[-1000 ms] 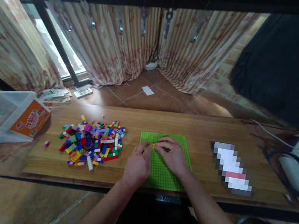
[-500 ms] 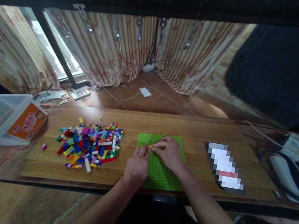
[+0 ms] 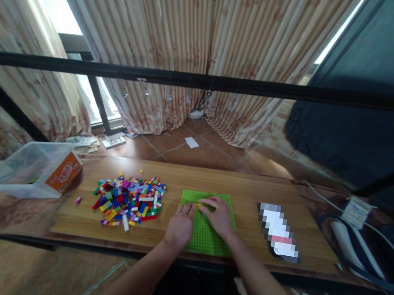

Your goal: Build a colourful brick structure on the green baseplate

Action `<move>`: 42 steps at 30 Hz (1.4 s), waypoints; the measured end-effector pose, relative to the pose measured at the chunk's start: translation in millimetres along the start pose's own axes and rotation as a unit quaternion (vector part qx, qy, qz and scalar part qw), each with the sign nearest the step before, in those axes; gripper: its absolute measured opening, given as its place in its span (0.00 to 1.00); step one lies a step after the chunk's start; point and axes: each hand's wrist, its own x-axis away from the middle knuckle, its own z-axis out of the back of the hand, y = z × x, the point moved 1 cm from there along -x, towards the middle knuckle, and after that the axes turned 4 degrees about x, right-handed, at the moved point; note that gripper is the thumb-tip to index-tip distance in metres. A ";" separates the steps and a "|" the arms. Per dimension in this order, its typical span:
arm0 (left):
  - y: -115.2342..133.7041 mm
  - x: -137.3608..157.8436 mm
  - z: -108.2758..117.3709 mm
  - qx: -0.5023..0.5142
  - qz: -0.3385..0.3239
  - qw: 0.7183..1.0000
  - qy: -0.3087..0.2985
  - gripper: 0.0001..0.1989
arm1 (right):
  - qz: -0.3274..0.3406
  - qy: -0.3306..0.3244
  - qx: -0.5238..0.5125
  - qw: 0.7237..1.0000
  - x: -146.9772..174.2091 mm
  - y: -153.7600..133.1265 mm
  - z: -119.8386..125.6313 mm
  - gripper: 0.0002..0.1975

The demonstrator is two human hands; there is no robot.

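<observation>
A green studded baseplate (image 3: 207,240) lies on the wooden table in front of me. On its upper left part sits a small yellow brick (image 3: 198,206), partly covered by my fingers. My right hand (image 3: 218,216) reaches over the plate from the right, thumb and forefinger curled at the yellow brick as if pinching it. My left hand (image 3: 181,225) rests over the plate's left edge, fingers stretched out side by side, their tips near the left end of the brick. What lies under the left fingers is hidden.
To the left, a heap of mixed coloured bricks (image 3: 129,201) covers the wooden table (image 3: 254,187). A lone pink brick (image 3: 78,200) lies beyond it. A clear plastic bin (image 3: 36,161) stands at the far left, a blurred-out phone-like object (image 3: 279,232) at the right. A black bar (image 3: 193,80) crosses ahead.
The head camera has tilted up, so the table appears lower and farther off. The right thumb and forefinger look slightly more apart; both hands stay at the same spot on the baseplate.
</observation>
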 end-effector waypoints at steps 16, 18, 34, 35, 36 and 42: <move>23.1 0.2 -7.9 -0.027 0.019 0.999 -0.032 0.26 | 0.070 0.046 0.103 0.991 21.7 21.2 -13.3 0.14; 23.7 -0.4 -8.4 -0.022 0.019 0.999 -0.043 0.25 | 0.066 0.035 0.118 0.990 20.4 27.3 -14.9 0.15; -68.5 84.8 76.1 0.177 0.269 0.908 0.267 0.11 | 0.082 0.027 0.045 0.995 96.2 -14.8 0.8 0.15; -81.4 88.7 82.0 0.144 0.316 0.895 0.280 0.12 | 0.084 0.029 0.037 0.995 107.2 -18.0 -0.9 0.15; -93.4 90.3 86.6 0.113 0.351 0.886 0.279 0.14 | 0.085 0.030 0.031 0.995 116.7 -21.1 -2.5 0.15; -131.6 78.4 90.0 0.021 0.412 0.887 0.208 0.22 | 0.085 0.020 0.021 0.996 133.7 -32.0 -1.1 0.12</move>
